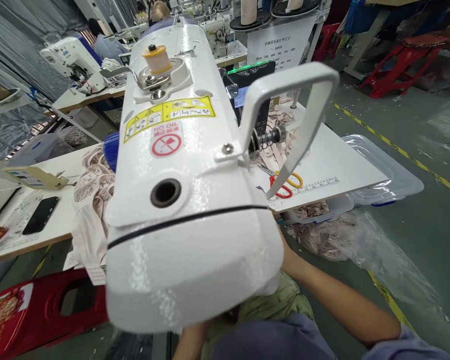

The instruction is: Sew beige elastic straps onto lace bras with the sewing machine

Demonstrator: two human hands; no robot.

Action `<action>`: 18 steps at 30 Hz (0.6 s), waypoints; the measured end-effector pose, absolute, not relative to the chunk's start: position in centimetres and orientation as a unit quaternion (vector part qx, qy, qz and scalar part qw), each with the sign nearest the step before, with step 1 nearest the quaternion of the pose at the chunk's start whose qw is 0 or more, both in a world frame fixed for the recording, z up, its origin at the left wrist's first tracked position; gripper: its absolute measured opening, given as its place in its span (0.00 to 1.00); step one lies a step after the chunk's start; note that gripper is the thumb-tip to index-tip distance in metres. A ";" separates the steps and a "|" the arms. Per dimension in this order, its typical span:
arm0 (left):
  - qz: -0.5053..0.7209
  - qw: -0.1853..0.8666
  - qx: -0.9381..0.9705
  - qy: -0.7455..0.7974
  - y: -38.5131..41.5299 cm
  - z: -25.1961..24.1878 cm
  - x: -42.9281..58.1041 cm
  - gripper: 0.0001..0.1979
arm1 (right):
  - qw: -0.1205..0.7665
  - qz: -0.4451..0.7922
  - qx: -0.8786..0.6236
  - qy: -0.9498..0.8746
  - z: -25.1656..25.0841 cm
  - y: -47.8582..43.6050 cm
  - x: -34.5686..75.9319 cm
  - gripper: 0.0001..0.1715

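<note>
A large white sewing machine head (195, 165) fills the middle of the view and hides both of my hands. My right forearm (337, 295) reaches in from the lower right and passes behind the machine's right side. Only a short piece of my left forearm (191, 340) shows at the bottom edge, under the machine. What either hand touches or holds is covered. Beige lace garment pieces (93, 200) hang over the table edge left of the machine. On its right, scissors (285, 184) with red and yellow handles lie on the white table (345, 165).
A white loop handle (322, 95) sticks out from the machine's right. Atop it sits a bobbin of thread (157, 59). A black phone (41, 215) lies on the left table. A red stool (41, 310) stands at lower left; plastic bags (378, 255) and clear bins (390, 170) are at right.
</note>
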State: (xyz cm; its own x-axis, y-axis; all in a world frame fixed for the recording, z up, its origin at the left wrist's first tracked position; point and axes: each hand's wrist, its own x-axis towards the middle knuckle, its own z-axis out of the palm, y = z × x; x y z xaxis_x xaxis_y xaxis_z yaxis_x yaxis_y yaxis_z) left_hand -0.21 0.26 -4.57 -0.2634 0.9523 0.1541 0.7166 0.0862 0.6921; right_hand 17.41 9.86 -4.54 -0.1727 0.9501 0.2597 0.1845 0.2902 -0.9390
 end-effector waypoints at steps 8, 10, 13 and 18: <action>0.369 0.263 0.570 0.685 0.2 -4.8 0.2 0.25 | 0.484 0.417 -0.437 -0.633 -4.7 7.0 17.4 0.10; 0.370 0.261 0.561 0.692 0.1 -5.0 0.1 0.26 | 0.481 0.416 -0.435 -0.637 -4.4 6.7 17.5 0.12; 0.362 0.226 0.552 0.716 0.1 -5.2 0.1 0.27 | 0.482 0.417 -0.429 -0.640 -4.3 6.4 17.5 0.13; 0.336 0.194 0.569 0.725 0.4 -4.5 1.0 0.28 | 0.495 0.420 -0.418 -0.636 -4.5 6.1 17.6 0.11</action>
State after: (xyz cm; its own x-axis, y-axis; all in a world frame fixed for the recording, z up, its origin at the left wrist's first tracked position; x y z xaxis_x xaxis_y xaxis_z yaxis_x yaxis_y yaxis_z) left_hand 0.96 0.38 -4.49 -0.2771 0.9555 0.1015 0.6944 0.1262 0.7084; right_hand 17.60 6.11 -4.50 -0.1621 0.9467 0.2783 0.1155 0.2983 -0.9474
